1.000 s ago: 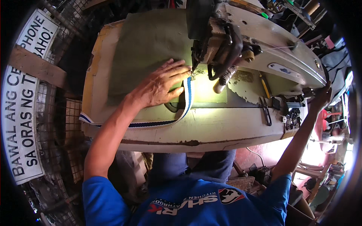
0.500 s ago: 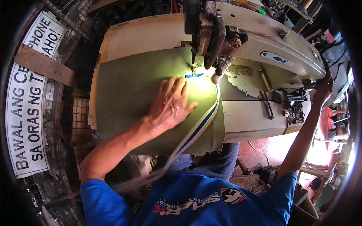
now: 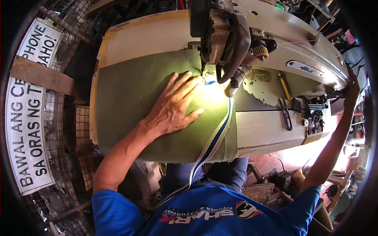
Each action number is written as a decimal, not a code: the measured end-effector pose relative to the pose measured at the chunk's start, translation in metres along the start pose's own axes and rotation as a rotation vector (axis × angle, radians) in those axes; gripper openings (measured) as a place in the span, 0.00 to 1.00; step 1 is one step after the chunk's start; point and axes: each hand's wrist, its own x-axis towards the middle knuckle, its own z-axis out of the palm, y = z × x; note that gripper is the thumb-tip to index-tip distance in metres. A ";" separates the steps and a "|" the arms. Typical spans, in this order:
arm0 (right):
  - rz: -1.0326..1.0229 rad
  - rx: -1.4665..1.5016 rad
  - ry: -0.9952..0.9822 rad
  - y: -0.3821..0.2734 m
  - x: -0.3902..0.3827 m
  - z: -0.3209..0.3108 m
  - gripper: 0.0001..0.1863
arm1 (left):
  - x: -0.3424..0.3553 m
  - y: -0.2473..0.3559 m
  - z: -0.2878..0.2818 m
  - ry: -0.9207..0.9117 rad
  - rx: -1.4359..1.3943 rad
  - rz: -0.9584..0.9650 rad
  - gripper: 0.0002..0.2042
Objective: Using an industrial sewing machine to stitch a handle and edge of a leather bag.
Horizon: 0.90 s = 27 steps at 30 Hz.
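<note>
My left hand [image 3: 169, 106] lies flat on a green fabric sheet [image 3: 126, 94], fingers spread, their tips close to the needle area of the sewing machine [image 3: 271, 23]. A blue-and-white striped webbing strap [image 3: 215, 142] runs from beside the presser foot, over the fabric's edge and down to my lap. A short blue piece of it shows by the needle [image 3: 202, 67], where glare washes out detail. My right hand [image 3: 351, 84] is at the machine's far right end, its fingers curled on the handwheel, which is mostly hidden.
On the machine bed lie a yellow-and-black-handled tool [image 3: 284, 85], dark thread snips [image 3: 286, 115] and several metal bobbins [image 3: 314, 121]. A wire mesh [image 3: 82, 122] with a white sign [image 3: 31, 106] stands at the left. A bright lamp [image 3: 232, 91] shines beside the needle.
The view has shifted slightly. My left hand's fingers have flattened and now cover part of the blue strap end. The strap's lower part has swung toward my body. My right hand stays at the handwheel.
</note>
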 end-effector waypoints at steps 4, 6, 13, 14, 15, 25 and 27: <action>-0.385 -0.600 -0.184 0.020 0.034 -0.016 0.37 | 0.000 -0.002 -0.002 -0.013 -0.010 0.021 0.29; -0.481 -0.498 -0.154 0.025 0.037 -0.019 0.39 | 0.000 -0.001 -0.002 -0.024 -0.029 0.002 0.29; -0.207 -0.345 0.337 0.008 -0.069 0.038 0.30 | 0.000 0.002 -0.001 0.012 0.011 0.015 0.29; -0.230 -0.375 0.456 0.007 -0.086 0.049 0.29 | -0.001 0.003 0.000 0.018 0.011 0.012 0.29; -0.325 -0.488 0.495 0.005 -0.095 0.056 0.28 | -0.001 0.003 0.000 0.028 0.009 0.001 0.29; 0.026 0.076 0.500 -0.117 -0.207 0.073 0.17 | -0.002 0.007 -0.010 0.009 0.031 0.044 0.30; -0.232 -0.199 0.299 -0.135 -0.249 0.081 0.17 | -0.002 0.007 -0.010 0.041 0.032 0.078 0.30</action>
